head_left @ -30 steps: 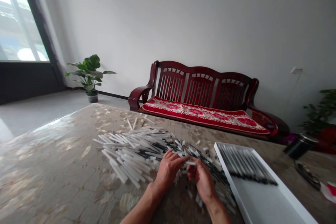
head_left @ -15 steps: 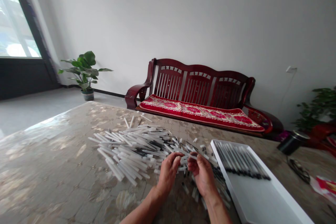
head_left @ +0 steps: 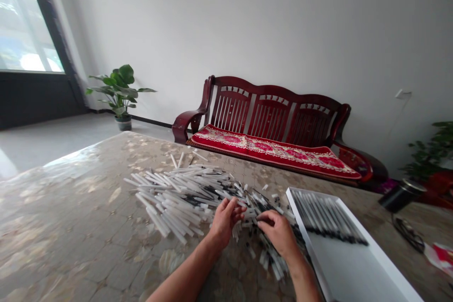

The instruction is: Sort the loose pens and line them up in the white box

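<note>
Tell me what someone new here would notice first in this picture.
Probably the dark red bench in front of the pale wall, with its bright red runner. Next, the heap of white tubes on the table, the left hand and right hand by its right side. Then the white tray to the right, a row of pens across its far end.

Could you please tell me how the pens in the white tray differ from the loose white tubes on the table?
The pens lie side by side in a row; the white tubes lie heaped at mixed angles. The pens show black ends, while the white tubes look mostly plain. The pens sit inside the white tray, the white tubes on the table. Both are slim and straight.
</note>
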`<state>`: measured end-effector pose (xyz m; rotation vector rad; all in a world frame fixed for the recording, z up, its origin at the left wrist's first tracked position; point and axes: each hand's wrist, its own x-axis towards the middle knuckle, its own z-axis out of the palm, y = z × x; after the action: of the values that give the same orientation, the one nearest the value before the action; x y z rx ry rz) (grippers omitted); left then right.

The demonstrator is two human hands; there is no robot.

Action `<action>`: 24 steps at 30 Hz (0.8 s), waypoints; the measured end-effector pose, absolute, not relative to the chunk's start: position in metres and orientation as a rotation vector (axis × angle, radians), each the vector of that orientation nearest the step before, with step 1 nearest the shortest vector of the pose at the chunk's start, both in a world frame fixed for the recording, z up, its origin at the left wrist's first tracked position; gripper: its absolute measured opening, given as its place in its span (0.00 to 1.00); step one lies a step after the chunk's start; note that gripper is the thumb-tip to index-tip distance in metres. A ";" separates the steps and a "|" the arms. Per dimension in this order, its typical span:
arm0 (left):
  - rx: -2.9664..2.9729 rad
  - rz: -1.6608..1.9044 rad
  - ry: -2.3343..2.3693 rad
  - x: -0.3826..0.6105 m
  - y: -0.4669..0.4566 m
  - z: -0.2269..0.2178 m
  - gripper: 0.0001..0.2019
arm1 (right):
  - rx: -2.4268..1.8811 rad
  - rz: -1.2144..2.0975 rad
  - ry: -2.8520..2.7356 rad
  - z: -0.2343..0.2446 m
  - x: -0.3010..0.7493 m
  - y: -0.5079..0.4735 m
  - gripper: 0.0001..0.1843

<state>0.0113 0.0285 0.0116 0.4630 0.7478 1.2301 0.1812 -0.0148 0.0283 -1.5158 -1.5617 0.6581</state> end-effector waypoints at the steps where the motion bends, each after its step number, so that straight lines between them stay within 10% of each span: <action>1: 0.454 1.241 0.747 0.011 0.030 0.011 0.20 | -1.567 0.585 -1.649 0.028 0.183 -0.015 0.05; 9: 0.494 1.266 0.755 0.011 0.031 0.007 0.20 | -1.786 0.253 -1.916 0.017 0.170 -0.020 0.09; 24: 0.495 1.224 0.694 0.012 0.031 0.008 0.20 | -1.342 0.655 -1.251 0.001 0.157 -0.007 0.17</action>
<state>0.0116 0.0305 0.0083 0.4953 0.6935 1.2237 0.1571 -0.0074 0.0010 -1.3424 -1.2505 0.6547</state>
